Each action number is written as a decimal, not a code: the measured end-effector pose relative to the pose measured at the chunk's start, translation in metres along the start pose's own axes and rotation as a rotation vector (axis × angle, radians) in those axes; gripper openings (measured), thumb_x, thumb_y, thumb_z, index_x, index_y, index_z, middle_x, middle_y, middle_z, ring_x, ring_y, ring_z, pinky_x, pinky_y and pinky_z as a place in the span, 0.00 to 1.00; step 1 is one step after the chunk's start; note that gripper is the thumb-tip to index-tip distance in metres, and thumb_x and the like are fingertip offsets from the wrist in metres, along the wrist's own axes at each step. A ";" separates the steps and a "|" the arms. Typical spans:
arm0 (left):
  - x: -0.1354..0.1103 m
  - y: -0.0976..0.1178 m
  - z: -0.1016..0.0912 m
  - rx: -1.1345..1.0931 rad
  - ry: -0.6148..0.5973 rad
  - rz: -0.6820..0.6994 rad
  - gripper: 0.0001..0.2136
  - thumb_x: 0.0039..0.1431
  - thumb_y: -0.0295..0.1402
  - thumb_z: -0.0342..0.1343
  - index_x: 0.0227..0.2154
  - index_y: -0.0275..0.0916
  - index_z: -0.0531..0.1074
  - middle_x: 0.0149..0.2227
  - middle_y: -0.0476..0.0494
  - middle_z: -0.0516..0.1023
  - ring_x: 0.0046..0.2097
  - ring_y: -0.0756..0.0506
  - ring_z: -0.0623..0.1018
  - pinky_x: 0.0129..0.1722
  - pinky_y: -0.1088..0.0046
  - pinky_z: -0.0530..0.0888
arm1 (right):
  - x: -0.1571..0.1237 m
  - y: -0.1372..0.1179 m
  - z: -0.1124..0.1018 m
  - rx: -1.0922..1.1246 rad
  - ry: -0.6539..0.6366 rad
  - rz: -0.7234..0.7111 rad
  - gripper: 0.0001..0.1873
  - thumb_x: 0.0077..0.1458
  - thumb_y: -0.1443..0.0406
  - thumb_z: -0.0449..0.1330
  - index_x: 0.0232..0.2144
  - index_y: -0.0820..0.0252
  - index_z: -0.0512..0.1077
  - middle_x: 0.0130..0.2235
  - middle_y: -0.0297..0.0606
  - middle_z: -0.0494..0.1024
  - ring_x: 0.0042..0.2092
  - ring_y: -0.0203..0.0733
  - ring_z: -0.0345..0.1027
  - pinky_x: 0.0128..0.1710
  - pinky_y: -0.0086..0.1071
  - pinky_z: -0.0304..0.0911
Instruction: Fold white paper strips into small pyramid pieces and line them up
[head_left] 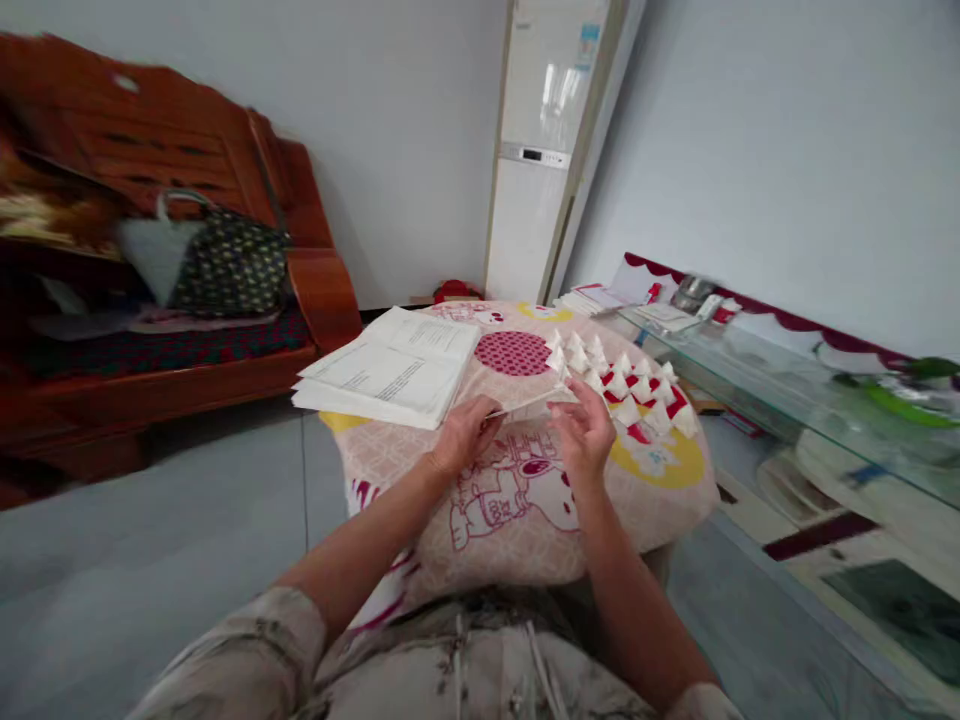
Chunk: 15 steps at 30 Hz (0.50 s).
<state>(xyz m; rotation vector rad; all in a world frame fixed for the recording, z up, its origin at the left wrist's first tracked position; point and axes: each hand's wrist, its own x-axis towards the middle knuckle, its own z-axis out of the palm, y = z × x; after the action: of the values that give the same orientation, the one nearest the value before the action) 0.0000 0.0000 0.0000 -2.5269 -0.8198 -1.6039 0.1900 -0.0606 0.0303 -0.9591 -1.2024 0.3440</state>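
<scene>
So this is a mid-fold moment, as far as I can judge. The left hand (465, 432) and right hand (583, 432) hold a thin paper strip (534, 402) between them, just above the cushion (517, 520). Each grip is pinching one end of it, thumb against fingers, and the strip is pulled fairly flat and tilts up a bit toward the right.

My guess is the strip is being lined up for a crease. That calls for keeping the edges matched and then pressing the fold down hard, since thin paper like this slips easily.

Materials-wise, the cushion is soft and puffy. Its cover is pinkish cloth with a cartoon print, so it's not much of a firm surface to crease on. On its left side sits a stack of printed pages (390, 372), flat, white and a little fanned out. On the right, near the right hand, are rows of folded triangles (630, 392), small pointy paper bits in white and red, packed close together.

Further right there's a glass tabletop (787, 390), shiny with clutter on it. A dark wooden bench (187, 130) with a patterned bag (225, 262) is off to the left.
</scene>
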 end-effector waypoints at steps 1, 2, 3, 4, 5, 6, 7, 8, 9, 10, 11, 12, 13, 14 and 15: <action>0.000 0.001 0.000 -0.003 -0.009 -0.010 0.05 0.66 0.29 0.53 0.32 0.39 0.66 0.27 0.52 0.68 0.27 0.52 0.68 0.29 0.77 0.65 | 0.000 0.000 0.000 -0.006 0.002 0.005 0.26 0.53 0.60 0.64 0.54 0.59 0.71 0.53 0.48 0.77 0.40 0.45 0.77 0.32 0.34 0.73; 0.000 0.001 0.000 -0.007 -0.015 -0.019 0.05 0.66 0.30 0.52 0.32 0.39 0.66 0.27 0.52 0.68 0.27 0.52 0.68 0.29 0.77 0.65 | -0.001 0.000 0.000 -0.013 0.003 0.008 0.26 0.53 0.60 0.64 0.55 0.59 0.71 0.53 0.48 0.77 0.40 0.45 0.77 0.32 0.34 0.73; 0.000 0.002 0.000 -0.011 -0.019 -0.027 0.05 0.66 0.30 0.52 0.32 0.39 0.66 0.27 0.52 0.68 0.27 0.52 0.68 0.29 0.77 0.65 | -0.001 0.000 0.000 -0.020 0.004 0.011 0.27 0.53 0.60 0.64 0.55 0.59 0.71 0.53 0.48 0.77 0.40 0.45 0.77 0.32 0.34 0.74; 0.000 0.002 0.000 -0.016 -0.020 -0.035 0.06 0.66 0.30 0.52 0.32 0.39 0.66 0.27 0.52 0.68 0.27 0.52 0.68 0.29 0.77 0.65 | -0.002 0.000 0.000 -0.027 0.004 0.014 0.27 0.54 0.60 0.64 0.56 0.58 0.70 0.54 0.48 0.77 0.40 0.46 0.77 0.33 0.34 0.74; 0.001 0.003 -0.001 -0.020 -0.018 -0.043 0.06 0.66 0.30 0.52 0.32 0.39 0.67 0.27 0.52 0.68 0.27 0.52 0.68 0.29 0.77 0.65 | -0.002 -0.001 0.000 -0.036 0.004 0.016 0.28 0.54 0.60 0.64 0.56 0.58 0.70 0.54 0.48 0.76 0.40 0.46 0.77 0.33 0.35 0.74; 0.001 0.003 -0.001 -0.025 -0.012 -0.050 0.06 0.66 0.31 0.52 0.32 0.39 0.67 0.26 0.52 0.68 0.27 0.52 0.68 0.29 0.77 0.65 | -0.003 -0.001 0.000 -0.043 0.003 0.016 0.28 0.54 0.60 0.63 0.57 0.58 0.70 0.55 0.48 0.76 0.41 0.46 0.77 0.33 0.35 0.74; 0.001 0.004 -0.001 -0.030 -0.006 -0.055 0.06 0.66 0.31 0.52 0.32 0.39 0.67 0.26 0.52 0.68 0.26 0.52 0.68 0.29 0.77 0.65 | -0.003 -0.001 0.000 -0.050 0.001 0.015 0.29 0.54 0.60 0.63 0.58 0.58 0.70 0.55 0.49 0.75 0.41 0.46 0.77 0.34 0.36 0.74; 0.001 0.004 -0.001 -0.036 -0.001 -0.060 0.06 0.66 0.31 0.52 0.32 0.39 0.67 0.26 0.52 0.68 0.26 0.52 0.68 0.28 0.77 0.65 | -0.003 -0.002 0.000 -0.056 -0.002 0.013 0.29 0.54 0.60 0.63 0.58 0.58 0.69 0.56 0.49 0.75 0.41 0.46 0.77 0.34 0.36 0.74; 0.001 0.005 -0.001 -0.041 0.001 -0.065 0.06 0.66 0.30 0.52 0.32 0.39 0.67 0.26 0.52 0.68 0.26 0.52 0.68 0.28 0.77 0.64 | -0.003 -0.002 0.000 -0.061 -0.004 0.010 0.30 0.54 0.60 0.63 0.59 0.57 0.69 0.56 0.49 0.75 0.40 0.46 0.77 0.35 0.37 0.74; 0.002 0.005 -0.001 -0.044 0.002 -0.069 0.06 0.66 0.30 0.52 0.32 0.39 0.67 0.26 0.52 0.68 0.26 0.52 0.68 0.28 0.77 0.64 | -0.004 -0.002 0.000 -0.065 -0.006 0.008 0.30 0.54 0.59 0.62 0.59 0.58 0.69 0.56 0.49 0.75 0.40 0.46 0.76 0.35 0.37 0.74; 0.002 0.005 0.000 -0.045 0.003 -0.071 0.06 0.66 0.31 0.52 0.32 0.39 0.67 0.26 0.51 0.68 0.26 0.52 0.68 0.28 0.77 0.65 | -0.004 -0.002 0.000 -0.070 -0.008 0.010 0.30 0.54 0.59 0.62 0.59 0.58 0.69 0.55 0.49 0.75 0.40 0.46 0.76 0.35 0.37 0.74; 0.002 0.005 0.000 -0.044 0.003 -0.071 0.06 0.66 0.31 0.52 0.32 0.39 0.67 0.26 0.51 0.69 0.27 0.52 0.68 0.29 0.77 0.65 | -0.004 -0.002 0.001 -0.076 -0.009 0.014 0.30 0.54 0.59 0.62 0.59 0.58 0.69 0.55 0.50 0.76 0.40 0.46 0.76 0.35 0.37 0.74; 0.002 0.005 0.000 -0.042 0.006 -0.072 0.06 0.66 0.31 0.52 0.32 0.39 0.67 0.26 0.51 0.69 0.27 0.52 0.68 0.29 0.76 0.65 | -0.004 -0.002 0.001 -0.084 -0.009 0.022 0.30 0.54 0.59 0.62 0.59 0.59 0.68 0.54 0.50 0.76 0.40 0.47 0.76 0.35 0.37 0.74; 0.002 0.004 0.000 -0.040 0.009 -0.074 0.06 0.66 0.31 0.52 0.32 0.38 0.67 0.27 0.51 0.69 0.27 0.52 0.68 0.29 0.76 0.65 | -0.005 -0.002 0.001 -0.092 -0.011 0.030 0.30 0.54 0.59 0.61 0.59 0.59 0.68 0.52 0.50 0.77 0.40 0.47 0.76 0.35 0.37 0.73; 0.002 0.004 0.000 -0.038 0.012 -0.076 0.06 0.66 0.31 0.52 0.32 0.38 0.67 0.27 0.51 0.69 0.27 0.52 0.68 0.30 0.76 0.65 | -0.005 -0.002 0.001 -0.100 -0.014 0.035 0.29 0.55 0.59 0.61 0.58 0.60 0.68 0.51 0.49 0.77 0.40 0.46 0.76 0.36 0.37 0.73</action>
<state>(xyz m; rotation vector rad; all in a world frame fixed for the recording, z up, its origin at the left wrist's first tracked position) 0.0027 -0.0026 0.0024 -2.5385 -0.9042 -1.6699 0.1870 -0.0647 0.0291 -1.0668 -1.2259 0.3218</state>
